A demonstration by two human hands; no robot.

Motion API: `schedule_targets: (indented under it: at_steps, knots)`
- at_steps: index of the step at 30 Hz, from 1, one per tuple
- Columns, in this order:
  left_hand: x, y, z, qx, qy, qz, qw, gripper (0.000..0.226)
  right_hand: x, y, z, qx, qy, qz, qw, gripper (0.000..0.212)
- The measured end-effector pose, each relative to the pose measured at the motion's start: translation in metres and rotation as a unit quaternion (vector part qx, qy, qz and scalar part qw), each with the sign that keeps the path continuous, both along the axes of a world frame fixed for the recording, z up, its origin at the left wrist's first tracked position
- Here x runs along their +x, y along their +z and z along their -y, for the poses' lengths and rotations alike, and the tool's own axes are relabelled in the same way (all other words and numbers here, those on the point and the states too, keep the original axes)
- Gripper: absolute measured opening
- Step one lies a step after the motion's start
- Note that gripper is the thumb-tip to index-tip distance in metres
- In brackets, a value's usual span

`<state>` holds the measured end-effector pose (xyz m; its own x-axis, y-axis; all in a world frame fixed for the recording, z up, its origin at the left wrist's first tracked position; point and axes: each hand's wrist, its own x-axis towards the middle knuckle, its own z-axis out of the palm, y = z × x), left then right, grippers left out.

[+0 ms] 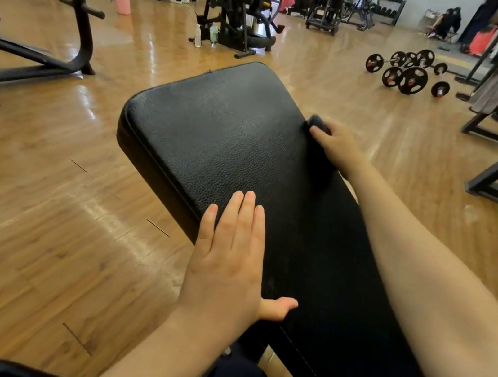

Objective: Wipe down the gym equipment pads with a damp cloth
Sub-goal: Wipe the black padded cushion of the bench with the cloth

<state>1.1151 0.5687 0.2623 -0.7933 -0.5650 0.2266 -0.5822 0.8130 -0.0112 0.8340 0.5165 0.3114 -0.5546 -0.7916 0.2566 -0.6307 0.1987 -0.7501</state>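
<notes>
Right hand (332, 146) grips a small dark cloth (318, 121), fingers curled over it, bunched against the right edge of the black bench pad (226, 139). Cloth is mostly hidden under the fingers and nearly the same colour as the pad, so how it is folded is hard to tell. Left hand (231, 250) lies flat on the pad, nearer the person than the grip and across toward the pad's left edge, fingers straight and together, thumb out, holding nothing.

Handling guess: cloth looks soft and limp, light, will wad up under the fingers; best kept as a bunched wad under a pressing palm so a flat face meets the vinyl. Pad looks firm-cushioned, textured leatherette, likely slick when damp, fixed on its frame, so it takes pressure without shifting. The flat left hand probably braces the body more than the bench.

The rounded end of the pad lies beyond the grip and to its left; most of that surface is open to wipe. Farther out past the grip, barbells (406, 73) sit on the wooden floor (40, 220); a pink bucket (122, 2) stands well away to the far left.
</notes>
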Motion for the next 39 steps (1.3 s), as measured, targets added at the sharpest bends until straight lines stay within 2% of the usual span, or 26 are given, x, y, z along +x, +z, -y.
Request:
schedule_targets:
  at_steps: [5, 9, 11, 14, 21, 29, 31, 34, 39]
  knots:
    - [0.002, 0.001, 0.001, -0.021, 0.002, 0.003, 1.0, 0.112, 0.005, 0.001, 0.02, -0.047, -0.024, 0.009, 0.999, 0.029]
    - [0.003, 0.001, 0.0, -0.017, 0.002, 0.004, 1.0, 0.111, -0.001, -0.024, -0.015, -0.04, -0.049, 0.01, 0.998, 0.021]
    - [0.002, 0.001, 0.0, -0.013, 0.001, -0.002, 1.0, 0.111, -0.011, -0.046, -0.043, -0.029, -0.064, -0.006, 0.998, 0.024]
    - [0.001, 0.001, 0.001, -0.014, 0.001, -0.003, 1.0, 0.111, -0.019, -0.067, -0.069, -0.009, -0.072, 0.018, 0.997, 0.032]
    - [0.001, 0.001, 0.0, -0.019, 0.002, -0.011, 1.0, 0.11, -0.012, -0.041, -0.035, -0.036, -0.036, -0.035, 0.998, 0.028]
    - [0.002, -0.001, -0.002, -0.007, -0.002, -0.014, 1.0, 0.111, -0.014, -0.07, -0.063, -0.064, -0.089, 0.064, 0.992, 0.032]
    - [0.002, -0.001, -0.001, -0.002, -0.003, -0.017, 1.0, 0.111, -0.021, -0.072, -0.066, -0.041, -0.094, 0.069, 0.992, 0.033]
    - [0.002, -0.003, 0.001, -0.003, -0.006, -0.017, 1.0, 0.111, -0.031, -0.056, -0.057, 0.027, -0.07, 0.062, 0.995, 0.03]
    - [0.0, -0.003, 0.001, -0.003, 0.0, -0.009, 1.0, 0.111, -0.027, -0.032, -0.024, 0.003, -0.018, 0.073, 0.997, 0.031]
